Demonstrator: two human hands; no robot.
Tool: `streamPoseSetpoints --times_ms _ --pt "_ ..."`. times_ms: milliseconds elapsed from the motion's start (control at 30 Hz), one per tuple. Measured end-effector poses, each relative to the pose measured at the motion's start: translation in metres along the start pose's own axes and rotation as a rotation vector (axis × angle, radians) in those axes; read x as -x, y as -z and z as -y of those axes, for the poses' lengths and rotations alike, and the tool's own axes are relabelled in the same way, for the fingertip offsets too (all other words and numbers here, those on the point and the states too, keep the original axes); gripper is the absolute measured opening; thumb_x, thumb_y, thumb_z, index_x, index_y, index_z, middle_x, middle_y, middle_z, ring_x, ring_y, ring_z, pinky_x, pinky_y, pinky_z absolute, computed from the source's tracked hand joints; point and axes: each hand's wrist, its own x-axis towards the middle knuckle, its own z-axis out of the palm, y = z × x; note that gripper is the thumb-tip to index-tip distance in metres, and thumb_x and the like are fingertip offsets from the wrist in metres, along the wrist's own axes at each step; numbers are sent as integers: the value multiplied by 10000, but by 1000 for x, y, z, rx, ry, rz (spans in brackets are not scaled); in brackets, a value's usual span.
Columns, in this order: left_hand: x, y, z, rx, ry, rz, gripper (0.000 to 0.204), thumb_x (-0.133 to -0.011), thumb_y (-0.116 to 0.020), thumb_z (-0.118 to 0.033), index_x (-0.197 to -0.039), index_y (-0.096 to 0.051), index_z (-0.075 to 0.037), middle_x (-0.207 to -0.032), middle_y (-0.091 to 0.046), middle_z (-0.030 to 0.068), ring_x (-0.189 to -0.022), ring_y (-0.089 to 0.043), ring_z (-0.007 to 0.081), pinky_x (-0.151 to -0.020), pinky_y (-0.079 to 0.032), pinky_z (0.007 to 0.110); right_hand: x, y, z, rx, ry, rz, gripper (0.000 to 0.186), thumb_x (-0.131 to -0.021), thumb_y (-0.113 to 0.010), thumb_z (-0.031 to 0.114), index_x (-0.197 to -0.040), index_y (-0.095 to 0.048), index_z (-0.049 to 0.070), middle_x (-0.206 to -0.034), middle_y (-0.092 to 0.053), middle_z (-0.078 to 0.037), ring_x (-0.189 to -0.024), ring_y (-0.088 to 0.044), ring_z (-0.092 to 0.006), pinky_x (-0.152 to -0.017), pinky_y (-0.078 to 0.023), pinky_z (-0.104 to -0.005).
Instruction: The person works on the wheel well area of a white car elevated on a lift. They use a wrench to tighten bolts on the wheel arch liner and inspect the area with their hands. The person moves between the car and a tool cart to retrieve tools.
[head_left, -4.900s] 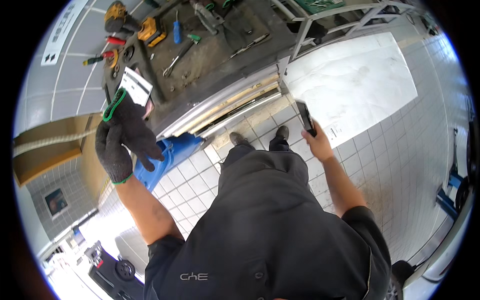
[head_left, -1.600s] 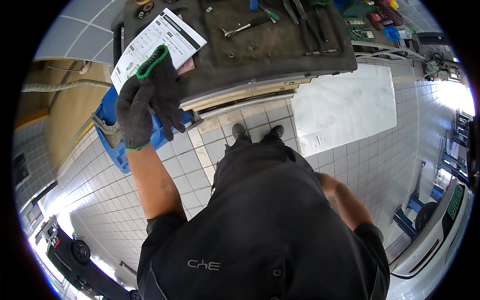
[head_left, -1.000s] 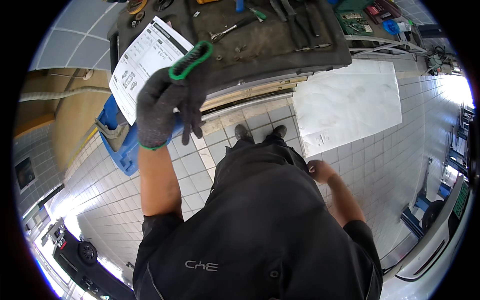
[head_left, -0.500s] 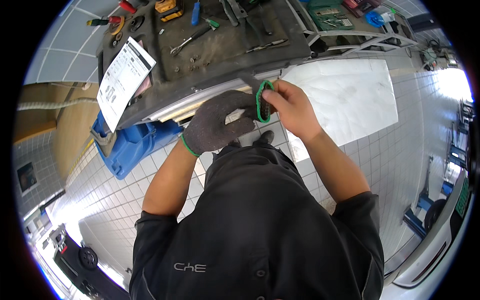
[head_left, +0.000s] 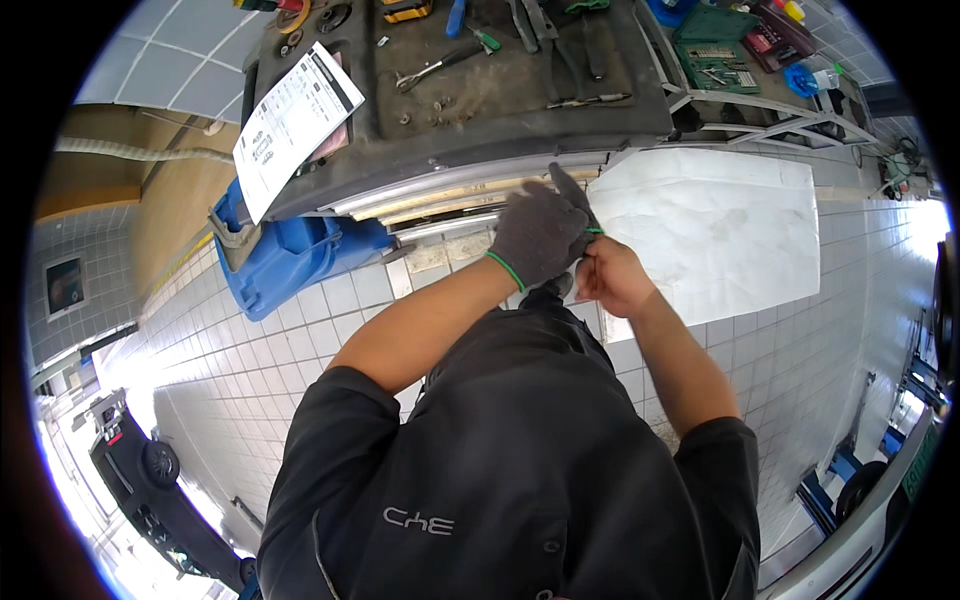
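Note:
A dark grey knitted work glove with a green edge covers my left hand (head_left: pixel 540 235). Its fingers are closed on a second work glove (head_left: pixel 572 190), which hangs loose in front of it with the fingers pointing away from me. My right hand (head_left: pixel 617 278) is bare. It is at the green cuff of that second glove, fingers curled and closed against it. The fingertips are partly hidden. Both hands are in front of my waist, just short of the tool bench's near edge.
On the dark bench (head_left: pixel 390 165) lie a ratchet (head_left: pixel 435 68), pliers (head_left: pixel 545 30), small nuts and a printed sheet (head_left: pixel 295 130). A blue plastic bin (head_left: pixel 290 265) stands at left below. A white sheet (head_left: pixel 720 235) lies right of my hands. A green socket case (head_left: pixel 720 70) sits back right.
My left hand has moved right and turned over the loose glove. My right hand has come lower and nearer to me, still at the cuff. The view has shifted slightly.

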Motion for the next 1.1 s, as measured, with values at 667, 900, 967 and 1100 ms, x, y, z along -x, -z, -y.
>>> streamPoseSetpoints --times_ms 667,900,967,1100 --pt "35 -8 23 133 -660 774 252 -891 -587 -264 -906 -771 -91 -964 -762 168 -918 -738 354 -801 -567 499 -69 -24 -73 -153 817 -466 405 -970 -506 145 -1325 -661 28 -1309 -686 -89 -1217 -610 -208 -978 -493 -350" --pt "20 42 10 73 -902 542 332 -918 -529 -293 -811 -734 -54 -837 -724 199 -838 -707 402 -790 -555 506 -36 -45 -19 -445 633 -56 499 -1039 -405 451 -1320 -523 56 -1190 -690 -237 -1005 -689 -359 -892 -541 -455" --pt "23 32 10 193 -841 491 325 -907 -538 -293 -796 -730 -56 -826 -724 192 -823 -705 399 -779 -552 515 -41 -46 -21 -600 587 -8 526 -1021 -425 528 -1377 -483 146 -1231 -648 -239 -993 -664 -390 -988 -494 -536" --pt "35 48 7 269 -799 491 286 -869 -564 -279 -770 -730 -68 -819 -726 178 -798 -706 386 -749 -547 530 -67 -27 -53 78 853 -313 469 -988 -502 172 -1442 -498 53 -1488 -493 -230 -1273 -569 -326 -1113 -463 -434"
